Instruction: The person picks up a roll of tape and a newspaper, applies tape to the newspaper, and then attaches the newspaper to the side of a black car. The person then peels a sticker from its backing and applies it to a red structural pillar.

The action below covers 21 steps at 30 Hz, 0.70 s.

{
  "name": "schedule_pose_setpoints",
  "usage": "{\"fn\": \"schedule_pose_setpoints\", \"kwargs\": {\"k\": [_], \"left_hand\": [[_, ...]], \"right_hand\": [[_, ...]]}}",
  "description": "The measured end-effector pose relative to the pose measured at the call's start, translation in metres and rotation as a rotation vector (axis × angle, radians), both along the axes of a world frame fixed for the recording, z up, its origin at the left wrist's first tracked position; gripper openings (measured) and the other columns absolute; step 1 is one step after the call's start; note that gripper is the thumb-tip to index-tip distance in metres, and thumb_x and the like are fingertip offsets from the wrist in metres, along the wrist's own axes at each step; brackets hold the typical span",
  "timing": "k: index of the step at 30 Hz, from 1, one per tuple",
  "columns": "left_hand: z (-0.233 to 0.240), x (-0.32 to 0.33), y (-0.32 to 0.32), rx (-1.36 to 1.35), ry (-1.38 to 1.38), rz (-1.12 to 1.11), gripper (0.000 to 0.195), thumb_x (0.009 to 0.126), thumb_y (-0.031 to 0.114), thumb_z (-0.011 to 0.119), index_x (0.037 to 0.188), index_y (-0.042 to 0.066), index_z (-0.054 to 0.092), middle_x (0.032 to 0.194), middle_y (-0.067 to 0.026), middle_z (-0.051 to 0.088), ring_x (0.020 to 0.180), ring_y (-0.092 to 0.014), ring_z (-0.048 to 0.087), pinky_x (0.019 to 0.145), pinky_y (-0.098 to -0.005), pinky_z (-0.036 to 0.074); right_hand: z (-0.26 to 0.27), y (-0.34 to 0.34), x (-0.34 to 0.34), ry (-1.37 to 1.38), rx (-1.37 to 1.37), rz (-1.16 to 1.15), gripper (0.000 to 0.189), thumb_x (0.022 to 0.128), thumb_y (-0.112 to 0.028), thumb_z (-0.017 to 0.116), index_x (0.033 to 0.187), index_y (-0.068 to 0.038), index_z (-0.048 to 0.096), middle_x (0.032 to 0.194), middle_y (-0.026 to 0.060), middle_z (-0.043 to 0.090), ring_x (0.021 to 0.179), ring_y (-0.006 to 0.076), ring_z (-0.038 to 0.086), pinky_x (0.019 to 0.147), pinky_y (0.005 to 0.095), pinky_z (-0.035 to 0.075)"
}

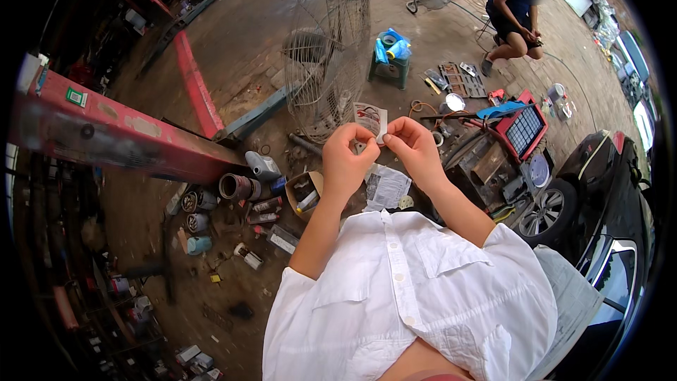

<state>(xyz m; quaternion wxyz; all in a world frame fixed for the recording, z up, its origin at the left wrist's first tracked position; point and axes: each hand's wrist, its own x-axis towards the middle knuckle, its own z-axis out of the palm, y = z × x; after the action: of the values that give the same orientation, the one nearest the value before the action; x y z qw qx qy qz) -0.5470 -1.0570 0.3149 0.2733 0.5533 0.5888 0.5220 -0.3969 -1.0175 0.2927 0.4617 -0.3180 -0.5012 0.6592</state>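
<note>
A small white paper [369, 115], printed with a red wrench picture and some writing, is held up in front of my chest. My left hand [349, 153] pinches its lower left part between thumb and forefinger. With the same kind of pinch, my right hand [412, 144] grips the lower right edge, where the paper curls. The two sets of fingertips nearly meet. Part of the paper is hidden behind my fingers. Below my hands lies a creased printed sheet [387, 188], with a cardboard box [313, 182] holding a bottle to its left.
Ahead stands a wire fan cage [328, 53] near a green stool [389, 71]. A red lift post [132, 132] crosses the left. A seated person [513, 10] works at upper right. Tools, cans and a red-framed work light [523, 129] litter the floor; a dark car [608, 185] is at right.
</note>
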Motion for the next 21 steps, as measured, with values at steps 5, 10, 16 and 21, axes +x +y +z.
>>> {"fn": "schedule_pose_setpoints", "kwargs": {"k": [5, 10, 16, 21], "left_hand": [[-0.007, 0.002, 0.008, 0.035, 0.056, -0.006, 0.009, 0.073, 0.009, 0.063, 0.076, 0.002, 0.059, 0.071, -0.0010, 0.056, 0.066, -0.010, 0.048, 0.062, -0.0244, 0.039], [-0.010, 0.005, 0.014, 0.022, 0.082, -0.024, 0.008, 0.073, 0.008, 0.063, 0.076, 0.002, 0.059, 0.072, -0.0009, 0.056, 0.065, -0.010, 0.047, 0.061, -0.0246, 0.038], [-0.002, 0.011, 0.014, 0.192, 0.256, -0.003, 0.008, 0.070, 0.003, 0.063, 0.076, 0.002, 0.057, 0.076, -0.0063, 0.057, 0.073, -0.020, 0.054, 0.063, -0.0301, 0.042], [0.007, 0.022, 0.006, 0.417, 0.566, 0.008, 0.015, 0.064, 0.000, 0.065, 0.075, 0.005, 0.057, 0.079, -0.0079, 0.057, 0.080, -0.028, 0.057, 0.070, -0.0373, 0.045]], "right_hand": [[-0.002, 0.006, 0.008, -0.140, 0.042, -0.052, 0.008, 0.085, -0.004, 0.062, 0.091, 0.001, 0.058, 0.083, 0.0018, 0.063, 0.078, 0.0067, 0.060, 0.070, 0.0213, 0.048], [-0.010, 0.014, 0.018, -0.244, 0.088, -0.097, 0.010, 0.084, -0.005, 0.062, 0.091, 0.001, 0.058, 0.084, 0.0021, 0.063, 0.077, 0.0069, 0.060, 0.070, 0.0216, 0.048], [0.011, 0.016, 0.020, -0.081, -0.024, -0.020, 0.013, 0.086, -0.006, 0.062, 0.096, 0.000, 0.058, 0.088, 0.0023, 0.063, 0.079, 0.0074, 0.060, 0.073, 0.0225, 0.049], [0.018, 0.019, 0.024, -0.086, -0.001, -0.012, 0.014, 0.088, -0.009, 0.063, 0.098, 0.000, 0.059, 0.089, 0.0004, 0.062, 0.081, 0.0057, 0.058, 0.072, 0.0216, 0.049]]}}
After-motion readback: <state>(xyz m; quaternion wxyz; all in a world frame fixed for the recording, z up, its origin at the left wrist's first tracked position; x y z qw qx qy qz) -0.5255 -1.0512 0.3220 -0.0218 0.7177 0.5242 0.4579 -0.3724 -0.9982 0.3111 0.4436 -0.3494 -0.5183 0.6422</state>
